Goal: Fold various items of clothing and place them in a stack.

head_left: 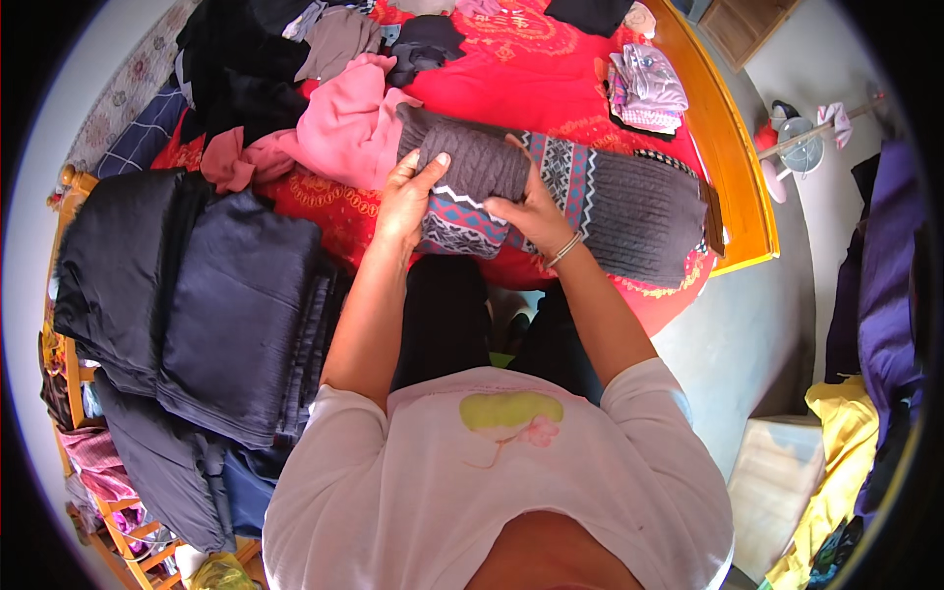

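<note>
A dark grey cable-knit garment (641, 214) with a patterned blue, pink and white band lies across the bed in front of me. My left hand (408, 198) grips the left edge of its folded part, thumb on top. On the other side of that fold, my right hand (532, 208) holds the knit between thumb and fingers; a bracelet circles the wrist. The garment's other grey end stretches flat to the right. Just behind my left hand, a pink garment (346, 125) lies crumpled, touching the grey knit.
A red patterned bedspread (509, 81) covers the bed. Folded dark garments (236, 310) are stacked at left. Black clothes (243, 88) lie at the back left, and a folded pile (645, 88) at the back right. A wooden bed board (730, 169) borders the right side.
</note>
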The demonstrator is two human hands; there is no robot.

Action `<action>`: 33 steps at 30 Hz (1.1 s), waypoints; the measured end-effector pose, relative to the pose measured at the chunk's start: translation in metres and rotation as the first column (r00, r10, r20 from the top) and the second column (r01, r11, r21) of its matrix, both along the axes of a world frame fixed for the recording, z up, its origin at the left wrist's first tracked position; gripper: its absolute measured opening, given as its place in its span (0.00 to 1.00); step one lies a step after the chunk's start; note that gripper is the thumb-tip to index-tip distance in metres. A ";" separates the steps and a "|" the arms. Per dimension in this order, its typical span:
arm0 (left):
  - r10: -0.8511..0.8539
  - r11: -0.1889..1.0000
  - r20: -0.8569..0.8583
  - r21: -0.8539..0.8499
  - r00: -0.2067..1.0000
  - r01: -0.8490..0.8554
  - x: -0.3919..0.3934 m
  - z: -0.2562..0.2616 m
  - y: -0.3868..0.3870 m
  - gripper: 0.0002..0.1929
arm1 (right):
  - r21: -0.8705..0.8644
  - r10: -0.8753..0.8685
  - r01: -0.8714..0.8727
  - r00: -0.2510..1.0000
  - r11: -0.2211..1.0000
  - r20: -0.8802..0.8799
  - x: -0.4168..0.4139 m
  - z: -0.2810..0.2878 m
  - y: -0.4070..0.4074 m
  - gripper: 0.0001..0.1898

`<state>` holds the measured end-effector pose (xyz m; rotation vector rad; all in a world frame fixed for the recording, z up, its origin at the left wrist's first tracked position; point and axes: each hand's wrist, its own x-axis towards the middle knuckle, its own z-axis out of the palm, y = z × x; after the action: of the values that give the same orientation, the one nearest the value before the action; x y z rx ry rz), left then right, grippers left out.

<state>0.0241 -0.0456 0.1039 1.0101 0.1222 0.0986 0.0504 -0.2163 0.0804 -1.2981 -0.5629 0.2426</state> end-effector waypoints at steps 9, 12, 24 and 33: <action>-0.011 0.957 -0.046 0.291 0.999 0.024 0.020 -0.009 0.021 0.20 | 0.161 -0.100 0.169 0.924 0.972 -0.368 0.028 -0.006 0.004 0.18; -0.184 0.804 -0.184 0.536 0.965 0.256 0.024 -0.040 0.044 0.22 | 0.218 -0.107 0.235 0.873 0.947 -0.476 0.049 0.001 0.008 0.16; 0.125 0.426 -0.022 0.904 0.992 -0.034 0.019 -0.112 0.055 0.18 | -0.296 -0.344 0.214 0.789 0.931 -0.509 0.113 -0.063 0.025 0.25; 0.252 0.347 -0.132 0.937 0.959 0.038 0.016 -0.111 0.043 0.23 | -0.655 -0.502 0.215 0.816 0.724 -0.287 0.155 -0.135 0.014 0.40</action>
<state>0.0403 -0.0029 -0.0072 2.2257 0.4109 0.1683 0.2052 -0.2023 -0.0550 -1.8691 0.2197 0.3916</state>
